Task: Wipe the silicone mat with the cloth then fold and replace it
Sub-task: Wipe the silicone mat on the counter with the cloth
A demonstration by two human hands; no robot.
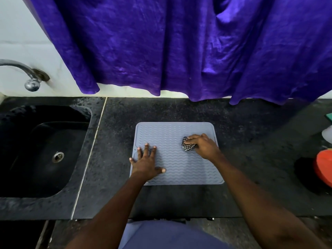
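Observation:
A grey-blue silicone mat (177, 133) with wavy ridges lies flat on the dark stone counter. My left hand (145, 161) presses flat on the mat's left side, fingers spread, holding nothing. My right hand (203, 145) rests on the mat's right part, closed on a small bunched black-and-white checked cloth (187, 146). The cloth touches the mat; part of it is hidden under my fingers.
A black sink (45, 150) with a metal drain sits at the left, a chrome tap (30, 76) above it. A purple curtain (179, 47) hangs behind the counter (251, 141). At the right edge are an orange-red item (324, 169) and a white object (327, 135).

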